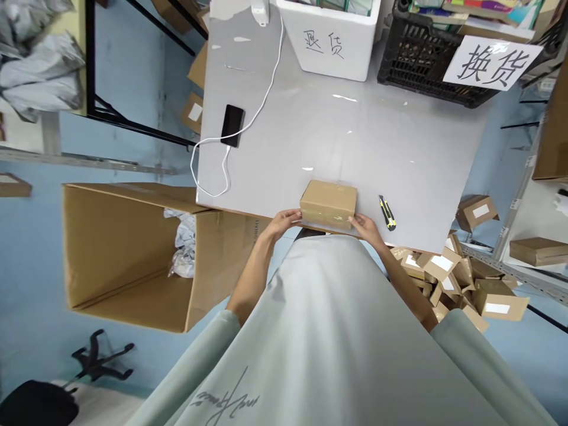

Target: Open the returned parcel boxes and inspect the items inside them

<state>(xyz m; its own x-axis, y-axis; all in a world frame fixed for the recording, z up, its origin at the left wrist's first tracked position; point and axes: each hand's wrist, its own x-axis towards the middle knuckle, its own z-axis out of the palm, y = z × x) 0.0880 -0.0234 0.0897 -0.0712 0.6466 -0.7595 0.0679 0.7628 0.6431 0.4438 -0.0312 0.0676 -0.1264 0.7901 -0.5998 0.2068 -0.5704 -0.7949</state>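
Brown and rectangular, a cardboard box (329, 203) rests on a glossy grey table (377, 142), held at both ends by the left hand (286, 222) and right hand (364, 227) (a black-and-yellow utility knife (387, 213) lies near).

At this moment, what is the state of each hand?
Left hand: open, fingertips at the left end of the small cardboard box.
Right hand: open, fingertips at its right end.
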